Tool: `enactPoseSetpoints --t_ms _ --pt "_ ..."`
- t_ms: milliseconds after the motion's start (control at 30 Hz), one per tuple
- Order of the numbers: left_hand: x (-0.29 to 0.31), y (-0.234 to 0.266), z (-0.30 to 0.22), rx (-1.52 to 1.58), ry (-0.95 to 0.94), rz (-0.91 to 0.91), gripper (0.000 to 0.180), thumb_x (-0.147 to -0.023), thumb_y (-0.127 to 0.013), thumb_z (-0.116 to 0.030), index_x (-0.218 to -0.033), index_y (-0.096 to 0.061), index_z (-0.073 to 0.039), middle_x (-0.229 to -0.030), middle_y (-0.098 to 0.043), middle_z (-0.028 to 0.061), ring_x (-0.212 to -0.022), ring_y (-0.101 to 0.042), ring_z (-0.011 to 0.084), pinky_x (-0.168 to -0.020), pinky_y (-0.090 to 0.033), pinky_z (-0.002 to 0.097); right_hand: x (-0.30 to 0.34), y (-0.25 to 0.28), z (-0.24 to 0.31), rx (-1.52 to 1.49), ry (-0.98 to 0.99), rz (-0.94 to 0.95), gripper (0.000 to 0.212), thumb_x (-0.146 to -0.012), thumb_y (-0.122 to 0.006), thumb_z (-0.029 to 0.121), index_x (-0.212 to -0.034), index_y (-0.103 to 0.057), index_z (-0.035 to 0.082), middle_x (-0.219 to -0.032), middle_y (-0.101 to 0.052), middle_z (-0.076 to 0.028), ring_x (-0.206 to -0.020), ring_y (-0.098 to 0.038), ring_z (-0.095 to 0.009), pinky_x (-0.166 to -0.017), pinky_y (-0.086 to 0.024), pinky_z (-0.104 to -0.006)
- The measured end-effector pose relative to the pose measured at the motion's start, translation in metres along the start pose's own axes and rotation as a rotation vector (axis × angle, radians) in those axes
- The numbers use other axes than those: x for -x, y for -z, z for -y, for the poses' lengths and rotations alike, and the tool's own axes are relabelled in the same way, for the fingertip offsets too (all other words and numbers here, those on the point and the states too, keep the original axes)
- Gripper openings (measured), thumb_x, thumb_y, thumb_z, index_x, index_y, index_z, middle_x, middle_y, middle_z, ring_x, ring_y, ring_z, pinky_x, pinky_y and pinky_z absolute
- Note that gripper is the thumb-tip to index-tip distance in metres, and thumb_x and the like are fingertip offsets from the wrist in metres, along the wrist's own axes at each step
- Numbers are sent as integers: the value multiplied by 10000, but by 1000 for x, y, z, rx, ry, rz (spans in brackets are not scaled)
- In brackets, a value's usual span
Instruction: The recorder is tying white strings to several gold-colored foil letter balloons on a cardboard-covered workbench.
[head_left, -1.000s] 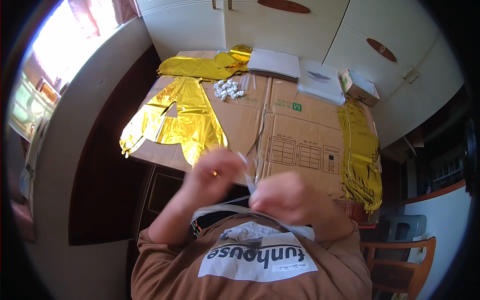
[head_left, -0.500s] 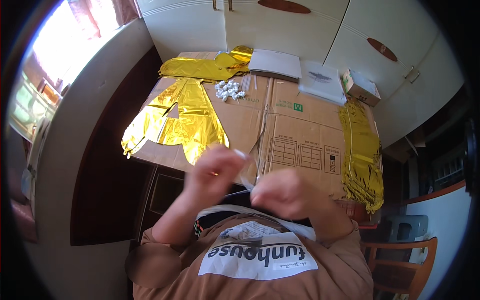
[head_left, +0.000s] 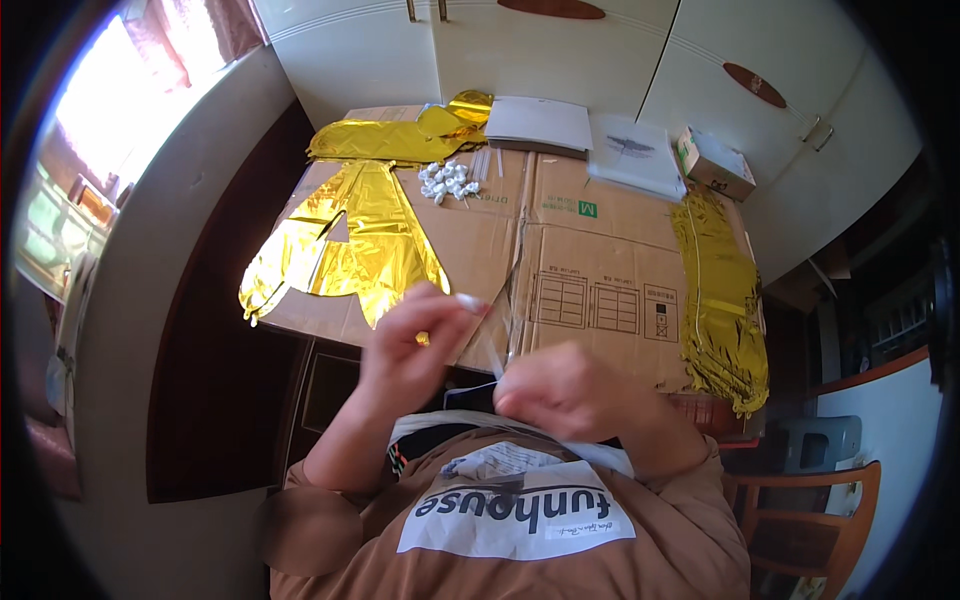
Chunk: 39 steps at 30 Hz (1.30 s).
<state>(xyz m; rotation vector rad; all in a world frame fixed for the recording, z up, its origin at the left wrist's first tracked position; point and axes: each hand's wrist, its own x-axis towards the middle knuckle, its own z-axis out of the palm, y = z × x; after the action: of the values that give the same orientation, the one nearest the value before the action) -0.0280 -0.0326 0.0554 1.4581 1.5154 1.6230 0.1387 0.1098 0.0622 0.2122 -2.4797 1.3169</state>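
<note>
Over the table's near edge, my left hand point(head_left: 418, 338) is closed, pinching a small white piece point(head_left: 469, 302) that looks like a ribbon roll. A thin whitish ribbon point(head_left: 496, 354) stretches down from near it to my right hand point(head_left: 562, 392), which is curled shut around it. A loose white end sticks out at the left of that fist. Just beyond my left hand lies a flat gold foil balloon point(head_left: 372, 225) shaped like an A. Behind it, several small white bundles point(head_left: 448, 182) sit in a pile.
Flattened cardboard point(head_left: 590, 245) covers the table. More folded gold foil point(head_left: 375, 138) lies at the back left, and a gold foil stack point(head_left: 722, 300) along the right edge. A white box point(head_left: 540, 122), a clear sleeve point(head_left: 635, 155) and a small carton point(head_left: 716, 162) line the back. A wooden chair point(head_left: 850, 525) stands at right.
My left hand has shifted slightly left, and my right hand has moved a little. The ribbon between them shows more plainly. The whole view has shifted slightly.
</note>
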Motion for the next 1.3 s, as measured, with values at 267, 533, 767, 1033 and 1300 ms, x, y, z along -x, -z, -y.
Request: enactPoseSetpoints --t_ms 267,533,767,1033,1300 --pt "-15 -6 5 79 -22 -239 81 -899 -605 -38 -918 -651 26 -741 -549 28 -660 -499 94 -600 -403 243 2 0 -3 -154 -15 -79 200 -918 -602 206 -823 -569 34 -685 -557 -129 -585 -562 -268 -565 -451 -337" --pt "-11 -4 14 223 124 -205 90 -892 -622 -62 -905 -674 11 -744 -563 2 -653 -477 74 -594 -389 234 4 -5 -15 -180 -53 -86 214 -946 -574 214 -818 -558 43 -675 -545 -59 -600 -536 -128 -551 -426 -288" --pt "9 -15 -6 544 173 263 143 -881 -628 -43 -977 -700 34 -780 -609 35 -654 -505 77 -571 -387 230 -6 -1 -35 -145 -154 -101 197 -934 -577 203 -822 -588 41 -694 -576 -70 -646 -566 -159 -597 -453 -309" --pt "6 -28 1 202 75 266 151 -887 -619 -22 -1017 -691 7 -761 -579 34 -690 -536 87 -613 -421 245 -13 12 -28 -160 -124 -157 186 -930 -582 192 -823 -582 39 -712 -572 -84 -629 -563 -201 -600 -453 -320" --pt "8 -34 10 168 109 169 107 -892 -626 -31 -969 -687 11 -723 -560 9 -659 -509 85 -602 -400 239 -12 12 -37 -287 -135 -186 189 -951 -567 185 -826 -584 45 -714 -541 -22 -661 -515 -100 -601 -423 -259"
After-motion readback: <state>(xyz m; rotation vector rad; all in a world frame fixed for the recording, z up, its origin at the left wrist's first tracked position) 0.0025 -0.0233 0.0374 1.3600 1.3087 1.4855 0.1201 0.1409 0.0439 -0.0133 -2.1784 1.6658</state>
